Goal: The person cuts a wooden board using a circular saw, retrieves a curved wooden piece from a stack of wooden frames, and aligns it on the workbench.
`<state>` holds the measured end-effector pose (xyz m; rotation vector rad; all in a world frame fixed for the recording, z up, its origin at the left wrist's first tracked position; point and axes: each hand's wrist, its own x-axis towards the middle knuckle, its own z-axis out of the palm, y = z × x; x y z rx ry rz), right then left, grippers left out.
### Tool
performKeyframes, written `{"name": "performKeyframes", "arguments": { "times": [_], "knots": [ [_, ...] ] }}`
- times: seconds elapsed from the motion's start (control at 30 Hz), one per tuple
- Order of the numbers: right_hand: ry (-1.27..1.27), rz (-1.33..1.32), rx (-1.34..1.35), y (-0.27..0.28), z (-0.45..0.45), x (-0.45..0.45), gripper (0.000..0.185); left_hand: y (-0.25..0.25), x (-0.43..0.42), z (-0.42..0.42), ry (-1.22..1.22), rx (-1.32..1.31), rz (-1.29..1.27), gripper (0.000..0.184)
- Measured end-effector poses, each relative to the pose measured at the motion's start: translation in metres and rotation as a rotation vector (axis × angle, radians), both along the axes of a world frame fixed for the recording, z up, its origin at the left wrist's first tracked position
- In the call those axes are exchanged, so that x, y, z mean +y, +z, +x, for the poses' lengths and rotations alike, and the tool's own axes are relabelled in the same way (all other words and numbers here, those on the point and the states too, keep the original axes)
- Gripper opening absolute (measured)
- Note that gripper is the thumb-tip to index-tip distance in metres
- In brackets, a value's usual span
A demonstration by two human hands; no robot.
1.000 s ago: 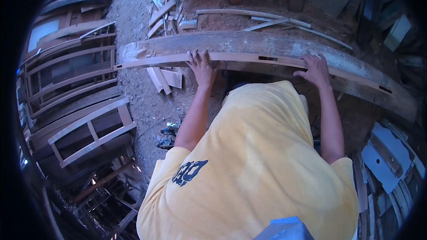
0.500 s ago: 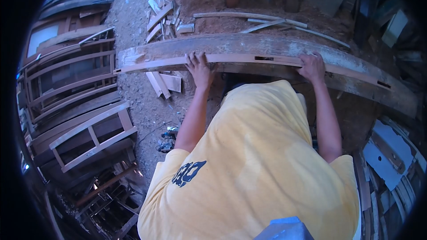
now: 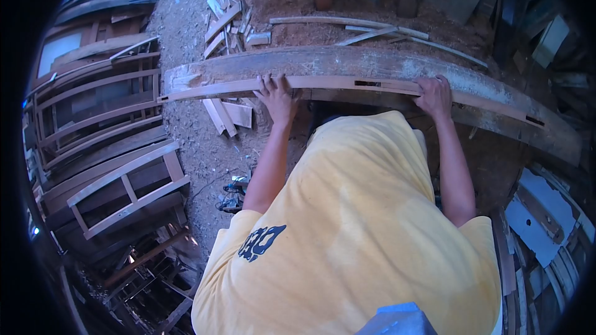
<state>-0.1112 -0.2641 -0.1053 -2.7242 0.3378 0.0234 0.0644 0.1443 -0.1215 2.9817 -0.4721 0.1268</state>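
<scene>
A long, narrow strip of light wood (image 3: 332,82) lies along the near side of a broad weathered plank (image 3: 310,59). Dark slots are cut through its upper edge, one near the middle, one towards the right end and a small one at the left tip. My left hand (image 3: 277,100) grips the strip left of centre, its fingers curled over the far side and slightly apart. To the right of the middle slot, my right hand (image 3: 435,97) is closed around the same strip. Both thumbs are mostly hidden.
Wood offcuts (image 3: 225,31) and thin strips (image 3: 379,28) lie on the dusty ground beyond the plank. Wooden frames (image 3: 130,189) are stacked along the left. A power tool (image 3: 233,195) sits near my left elbow. Boards and a pale panel (image 3: 540,208) are piled at right.
Both hands keep their hold on the strip, which stays in place along the plank. The whole view has shifted very slightly; nothing else visibly differs.
</scene>
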Motion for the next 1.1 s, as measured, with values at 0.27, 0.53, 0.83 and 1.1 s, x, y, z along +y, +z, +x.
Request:
{"name": "performKeyframes", "arguments": {
  "times": [0.27, 0.53, 0.83, 1.1],
  "knots": [
    [0.004, -0.066, -0.077, -0.009, -0.013, 0.007, 0.038, 0.010, -0.002, -0.002, 0.084, 0.056, 0.057, 0.068],
    [0.029, -0.152, -0.196, -0.015, -0.034, 0.017, 0.054, 0.010, 0.011, 0.004, -0.161, 0.169, 0.129, 0.049],
    [-0.260, -0.050, -0.133, 0.025, -0.074, -0.013, 0.060, 0.006, 0.014, 0.009, -0.186, 0.142, 0.126, 0.052],
    [-0.426, -0.091, 0.091, 0.012, -0.082, -0.010, 0.073, -0.013, 0.024, -0.001, -0.179, 0.039, 0.050, 0.049]
  ]
}}
